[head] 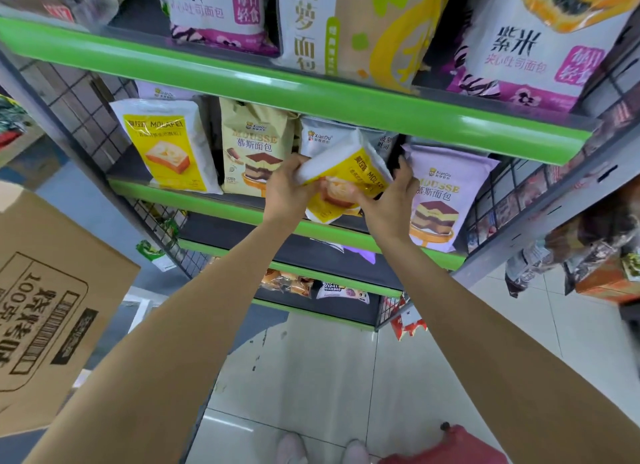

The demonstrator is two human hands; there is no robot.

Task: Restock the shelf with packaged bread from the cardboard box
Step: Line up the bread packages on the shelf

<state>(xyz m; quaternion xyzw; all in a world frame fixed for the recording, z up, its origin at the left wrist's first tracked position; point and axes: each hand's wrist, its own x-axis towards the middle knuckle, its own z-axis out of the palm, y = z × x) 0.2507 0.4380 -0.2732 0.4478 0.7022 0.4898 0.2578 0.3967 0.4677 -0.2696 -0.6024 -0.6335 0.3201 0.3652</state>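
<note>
Bread packet (346, 183) held by both hands at stocked shelf (221, 203).

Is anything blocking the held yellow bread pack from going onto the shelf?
Partly. Both hands hold the yellow pack before a gap already holding a white pack, between the beige and purple mousse bags.
</note>
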